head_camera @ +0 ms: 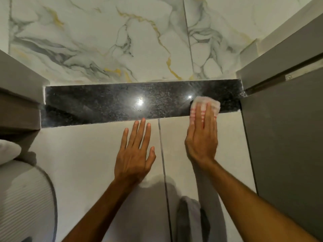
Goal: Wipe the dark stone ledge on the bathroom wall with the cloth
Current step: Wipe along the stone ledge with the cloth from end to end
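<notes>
Flat and pressing, the right hand [201,137] has its grip laid over the cloth [206,106], fingers straight and close together, pinning the cloth down rather than pinching it. Its forearm runs in from the lower right corner of the view, wrist nearly straight. Beside it, the left hand [134,154] lies palm-down with fingers spread wide, its grip holding nothing, flat against the pale tiled wall face [87,154] just below the ledge; its fingertips reach almost to the ledge's near edge without going over it. A dark grout line [161,154] runs upright between the two hands.

Farther on, the cloth, white with red stripes, sits near the right end of the dark stone ledge [104,105], bunched under the fingertips and hanging slightly over the near edge. Two bright spots of light reflect off the polished speckled stone. A grey panel [279,137] closes off the ledge's right end, close beside the cloth, and a grey block [19,88] closes off the left end. Beyond the ledge's far edge rises a white marble wall [122,41] veined in grey and gold.
</notes>
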